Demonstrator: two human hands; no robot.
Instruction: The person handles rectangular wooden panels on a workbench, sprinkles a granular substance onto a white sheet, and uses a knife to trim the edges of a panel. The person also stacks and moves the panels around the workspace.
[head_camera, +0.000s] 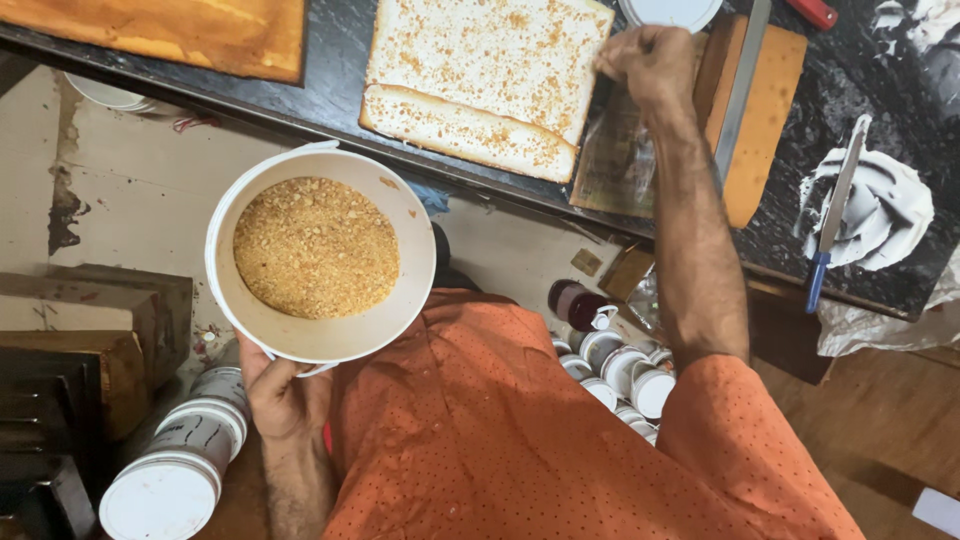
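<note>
Top left: I see a bare sponge slab.
Right counter: a blue-handled knife lies across a cream smear.
Beside it: a long blade rests on a sponge block.
Floor: white-lidded tubs, jars.

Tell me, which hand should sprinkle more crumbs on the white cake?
Probably the right hand. It is already over the cream-covered cake, at its far corner. The left hand is busy, holding the white bucket of crumbs from underneath, well below the counter edge.

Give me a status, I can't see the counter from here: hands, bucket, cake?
Left hand holds white bucket of brown crumbs. Right hand closed at crumb-topped cake edge. Nothing blocking.
</note>
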